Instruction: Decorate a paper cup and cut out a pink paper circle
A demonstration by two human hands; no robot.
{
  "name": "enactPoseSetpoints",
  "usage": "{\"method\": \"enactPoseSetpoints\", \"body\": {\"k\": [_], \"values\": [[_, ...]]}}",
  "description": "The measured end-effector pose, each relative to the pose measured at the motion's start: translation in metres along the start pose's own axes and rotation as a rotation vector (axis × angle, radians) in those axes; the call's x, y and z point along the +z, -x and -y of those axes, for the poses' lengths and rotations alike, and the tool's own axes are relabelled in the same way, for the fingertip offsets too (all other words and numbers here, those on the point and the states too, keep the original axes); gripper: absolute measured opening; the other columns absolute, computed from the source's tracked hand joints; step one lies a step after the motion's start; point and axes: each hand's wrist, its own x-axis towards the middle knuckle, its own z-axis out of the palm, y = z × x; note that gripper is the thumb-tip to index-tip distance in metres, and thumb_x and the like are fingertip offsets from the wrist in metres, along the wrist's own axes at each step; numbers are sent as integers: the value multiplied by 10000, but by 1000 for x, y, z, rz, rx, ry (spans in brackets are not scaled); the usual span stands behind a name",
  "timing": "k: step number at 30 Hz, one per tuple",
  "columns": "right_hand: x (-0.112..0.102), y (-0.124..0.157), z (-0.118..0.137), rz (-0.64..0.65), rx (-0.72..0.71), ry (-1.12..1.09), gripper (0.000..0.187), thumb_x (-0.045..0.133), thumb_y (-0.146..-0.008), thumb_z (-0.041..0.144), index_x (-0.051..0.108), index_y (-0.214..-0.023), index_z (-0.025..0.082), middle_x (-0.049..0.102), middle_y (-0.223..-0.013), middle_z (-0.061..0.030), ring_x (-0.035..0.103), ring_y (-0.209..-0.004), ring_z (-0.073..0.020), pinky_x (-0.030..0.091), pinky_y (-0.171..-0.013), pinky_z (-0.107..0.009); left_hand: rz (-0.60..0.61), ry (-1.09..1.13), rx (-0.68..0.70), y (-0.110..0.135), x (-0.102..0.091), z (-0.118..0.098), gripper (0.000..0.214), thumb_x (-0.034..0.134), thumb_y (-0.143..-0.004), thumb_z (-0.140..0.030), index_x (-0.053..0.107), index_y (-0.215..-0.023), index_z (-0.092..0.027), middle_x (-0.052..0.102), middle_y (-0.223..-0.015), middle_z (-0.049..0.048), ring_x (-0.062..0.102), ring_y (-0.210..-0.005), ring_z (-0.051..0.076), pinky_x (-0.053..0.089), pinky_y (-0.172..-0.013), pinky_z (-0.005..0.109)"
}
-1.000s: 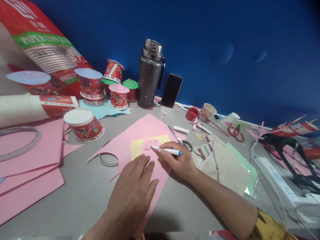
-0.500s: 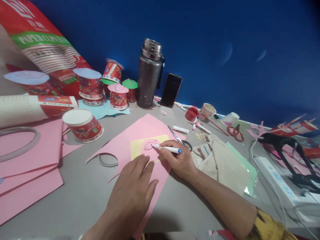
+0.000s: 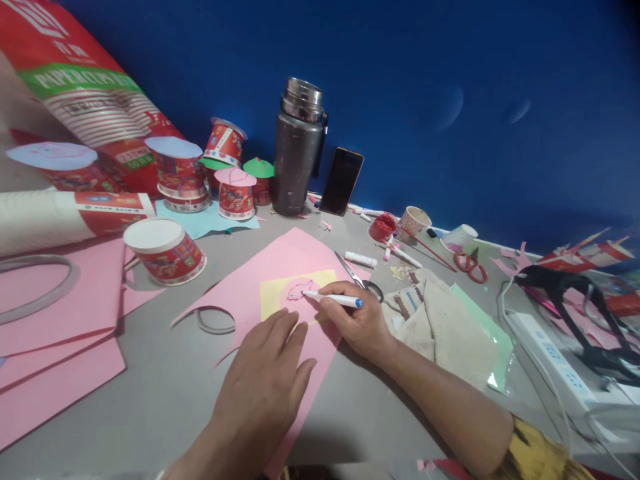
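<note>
My right hand (image 3: 355,317) is closed around a white marker (image 3: 336,299) with a blue end, its tip on a small pink paper circle (image 3: 294,303). On that circle is a line drawing that looks like a fish. Beneath the circle lies a yellow paper square (image 3: 270,305), which rests on a large pink sheet (image 3: 295,250) with a cut-out edge. My left hand (image 3: 265,373) lies flat, fingers stretched, over the pink sheet with its fingertips at the lower edge of the yellow square. Beside my right hand are black-handled scissors (image 3: 356,272) and a marker cap or short white marker (image 3: 360,259).
A grey bottle (image 3: 299,150) and a phone (image 3: 341,181) stand at the back. Decorated paper cups (image 3: 237,200) and a lying cup stack (image 3: 45,217) fill the left. A folded cloth (image 3: 450,327), red-handled scissors (image 3: 471,265) and a power strip (image 3: 553,363) are on the right.
The marker tip has shifted very slightly on the pink circle, and the drawn outline looks a little darker. My left hand stays in place.
</note>
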Motion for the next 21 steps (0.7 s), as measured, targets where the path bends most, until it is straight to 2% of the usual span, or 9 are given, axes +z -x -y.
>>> {"method": "enactPoseSetpoints", "body": {"k": [4,9,15,21], "values": [[-1,0,1,47,-35,65,117,686,-946,292,764,-972,208,815,-939,-65,792,-844,-206,605,-695,-266,-3,16,-11,1,1,0,295,529,-995,-226,669,-1218,-93,716,-1251,205,662,-1170,359,573,-945,516],[-2,-1,0,-53,22,64,139,707,-941,342,751,-918,211,789,-842,-25,751,-692,-168,583,-645,-255,-10,28,-46,3,4,-1,282,544,-988,-227,667,-1215,-113,713,-1264,195,657,-1184,362,556,-983,527],[0,-1,3,12,27,-10,155,699,-935,358,753,-932,213,798,-867,-41,774,-754,-188,588,-617,-246,-13,40,-41,3,3,0,288,545,-989,-231,671,-1219,-112,713,-1260,200,656,-1190,364,556,-976,522],[-3,-1,3,-55,73,41,163,702,-938,361,749,-899,209,771,-817,-18,719,-662,-155,571,-607,-238,-11,31,-27,2,2,0,290,532,-998,-235,669,-1219,-107,713,-1263,200,656,-1182,362,563,-975,521]]}}
